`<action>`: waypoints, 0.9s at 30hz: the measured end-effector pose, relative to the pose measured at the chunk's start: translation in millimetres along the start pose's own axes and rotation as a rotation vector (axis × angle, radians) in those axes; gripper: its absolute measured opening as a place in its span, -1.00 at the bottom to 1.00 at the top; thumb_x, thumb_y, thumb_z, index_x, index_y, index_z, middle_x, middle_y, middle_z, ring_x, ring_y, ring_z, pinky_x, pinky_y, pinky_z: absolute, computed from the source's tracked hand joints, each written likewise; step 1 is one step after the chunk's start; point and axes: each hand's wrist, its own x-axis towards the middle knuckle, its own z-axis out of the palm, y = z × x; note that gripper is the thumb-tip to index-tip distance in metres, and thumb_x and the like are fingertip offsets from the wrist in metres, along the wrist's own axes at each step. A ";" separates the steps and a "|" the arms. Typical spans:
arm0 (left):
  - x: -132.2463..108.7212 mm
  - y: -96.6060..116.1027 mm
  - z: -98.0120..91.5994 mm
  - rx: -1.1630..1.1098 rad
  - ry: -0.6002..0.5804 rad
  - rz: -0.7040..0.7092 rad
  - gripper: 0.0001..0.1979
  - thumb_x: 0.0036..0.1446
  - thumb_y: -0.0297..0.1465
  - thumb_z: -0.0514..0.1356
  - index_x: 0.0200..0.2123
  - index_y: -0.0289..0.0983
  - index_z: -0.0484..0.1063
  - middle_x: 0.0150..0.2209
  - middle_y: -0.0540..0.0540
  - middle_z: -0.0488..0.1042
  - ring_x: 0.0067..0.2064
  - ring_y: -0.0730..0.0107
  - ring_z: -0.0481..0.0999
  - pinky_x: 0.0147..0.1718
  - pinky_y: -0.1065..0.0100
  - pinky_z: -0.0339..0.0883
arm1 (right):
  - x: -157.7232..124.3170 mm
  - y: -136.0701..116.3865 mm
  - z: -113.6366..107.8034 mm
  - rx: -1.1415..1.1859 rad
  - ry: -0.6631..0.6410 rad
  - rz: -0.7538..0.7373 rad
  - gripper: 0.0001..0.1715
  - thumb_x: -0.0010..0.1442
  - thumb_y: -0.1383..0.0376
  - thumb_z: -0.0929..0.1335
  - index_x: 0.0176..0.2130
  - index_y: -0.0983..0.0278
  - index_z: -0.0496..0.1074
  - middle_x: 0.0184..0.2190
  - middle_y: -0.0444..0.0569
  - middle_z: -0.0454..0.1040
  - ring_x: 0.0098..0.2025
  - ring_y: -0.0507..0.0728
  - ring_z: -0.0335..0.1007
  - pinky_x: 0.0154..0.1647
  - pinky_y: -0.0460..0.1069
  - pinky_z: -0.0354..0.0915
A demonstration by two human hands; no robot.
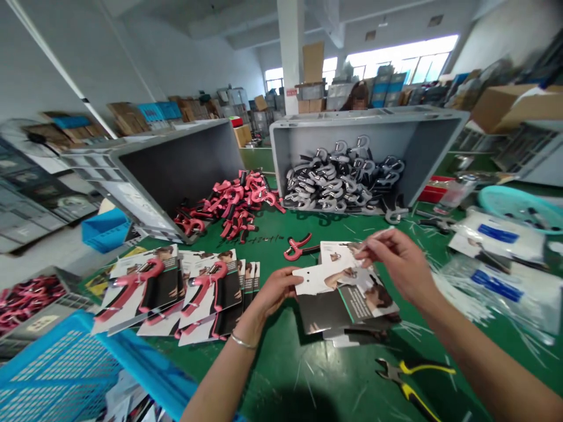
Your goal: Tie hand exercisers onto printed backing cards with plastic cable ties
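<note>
1. Green worktop (pixel 281 366) is seen beneath both hands, with a stack of cards (pixel 345 339) laid at its middle.
2. Over that stack, a printed card (pixel 323 308) is held at its left edge by the fingers of the left hand (pixel 276 290), closed on it.
3. The fingers of the right hand (pixel 398 261) are bent together above the card's far right part; whether anything is grasped by them cannot be told.
4. Just beyond the card, a red-and-black clipper (pixel 295 248) is laid on the worktop.
5. To the left, more red clippers are seen fixed on mounted cards (pixel 209 290), set in overlapping piles.
6. Yellow-handled pliers (pixel 407 384) are placed near the right forearm, and loose white ties (pixel 461 296) are scattered farther right.
7. Behind, grey clippers (pixel 328 181) are heaped in a tipped grey crate (pixel 369 120).
</note>
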 end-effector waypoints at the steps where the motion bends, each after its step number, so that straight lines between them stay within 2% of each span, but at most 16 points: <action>1: 2.3 0.0 1.4 -0.001 -0.010 0.007 -0.64 -0.06 -0.41 0.38 -0.15 -0.40 0.53 -0.32 -0.17 0.58 -0.39 0.41 0.55 -0.42 0.43 0.44 | -0.3 -2.7 19.8 -0.036 -0.019 -0.043 -0.77 0.29 0.12 0.36 -0.24 0.24 0.37 -0.37 -0.06 0.58 -0.39 0.09 0.53 -0.34 -0.01 0.44; 3: 6.1 0.5 4.2 0.000 -0.025 0.018 -0.64 -0.08 -0.40 0.39 -0.16 -0.40 0.53 -0.35 -0.14 0.57 -0.42 0.44 0.52 -0.45 0.45 0.41 | -2.0 -1.3 48.7 -0.130 -0.042 -0.117 -0.80 0.33 0.14 0.33 -0.20 0.23 0.36 -0.37 -0.07 0.58 -0.40 0.07 0.53 -0.33 -0.02 0.43; 6: 9.5 0.0 6.7 0.009 -0.028 0.022 -0.64 -0.09 -0.39 0.39 -0.17 -0.40 0.54 -0.38 -0.11 0.55 -0.46 0.45 0.49 -0.49 0.44 0.39 | -3.9 10.5 65.1 -0.267 -0.073 -0.187 -0.81 0.35 0.14 0.31 -0.16 0.22 0.36 -0.35 -0.08 0.58 -0.37 0.07 0.54 -0.29 -0.02 0.42; 15: 13.9 -4.3 7.1 0.003 -0.034 0.054 -0.61 -0.01 -0.31 0.38 -0.11 -0.38 0.52 -0.36 -0.12 0.52 -0.43 0.42 0.47 -0.50 0.43 0.39 | -7.3 36.3 68.2 -0.343 -0.139 -0.168 -0.86 0.37 0.20 0.27 -0.17 0.20 0.36 -0.32 -0.08 0.54 -0.34 0.08 0.53 -0.26 -0.02 0.41; 19: 15.6 -20.4 3.4 -0.064 0.089 0.160 -0.57 0.14 -0.14 0.26 -0.05 -0.32 0.50 -0.20 -0.17 0.54 -0.35 0.41 0.49 -0.46 0.43 0.37 | -5.3 51.4 73.2 -0.335 -0.248 -0.083 -0.89 0.36 0.22 0.26 -0.20 0.19 0.34 -0.33 -0.07 0.55 -0.29 0.11 0.54 -0.22 0.01 0.39; 25: 20.6 -52.3 14.6 0.038 0.133 0.259 -0.65 -0.01 -0.30 0.37 -0.13 -0.28 0.51 -0.22 -0.07 0.57 -0.29 0.41 0.49 -0.22 0.40 0.34 | -0.9 56.9 73.3 -0.322 -0.324 -0.063 -0.89 0.34 0.24 0.26 -0.22 0.19 0.35 -0.36 -0.10 0.52 -0.28 0.11 0.47 -0.19 0.01 0.33; 27: 19.9 -56.8 14.0 0.098 0.178 0.297 -0.73 -0.05 -0.35 0.37 -0.23 -0.26 0.48 -0.32 0.01 0.54 -0.37 0.47 0.45 -0.26 0.44 0.33 | -0.1 55.3 70.9 -0.332 -0.316 -0.071 -0.89 0.33 0.26 0.26 -0.22 0.20 0.37 -0.37 -0.11 0.50 -0.28 0.11 0.44 -0.19 0.00 0.31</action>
